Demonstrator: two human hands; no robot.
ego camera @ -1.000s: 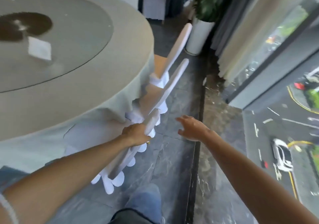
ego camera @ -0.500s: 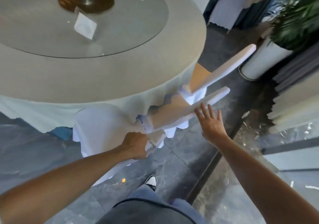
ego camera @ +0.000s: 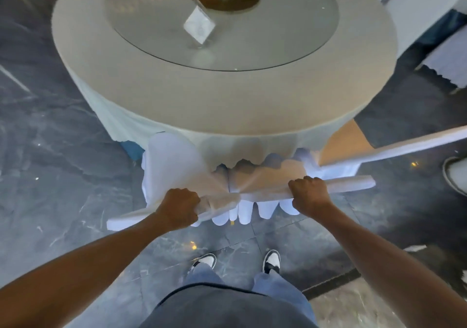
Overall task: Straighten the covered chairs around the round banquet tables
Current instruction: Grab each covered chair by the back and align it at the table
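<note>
Three white-covered chairs stood at the round banquet table's [ego camera: 141,80] lower edge. The left hand [ego camera: 178,209] gripped the top rail of the lower-left chair [ego camera: 166,168]; the right hand [ego camera: 309,195] gripped that of the middle chair [ego camera: 351,184]. A third chair [ego camera: 409,143] lay at right.

Two white-covered chairs stand tucked against the table [ego camera: 227,95]: left chair [ego camera: 166,173] under the left fingers [ego camera: 188,201], right chair [ego camera: 348,184] under the right fingers [ego camera: 303,183].
</note>
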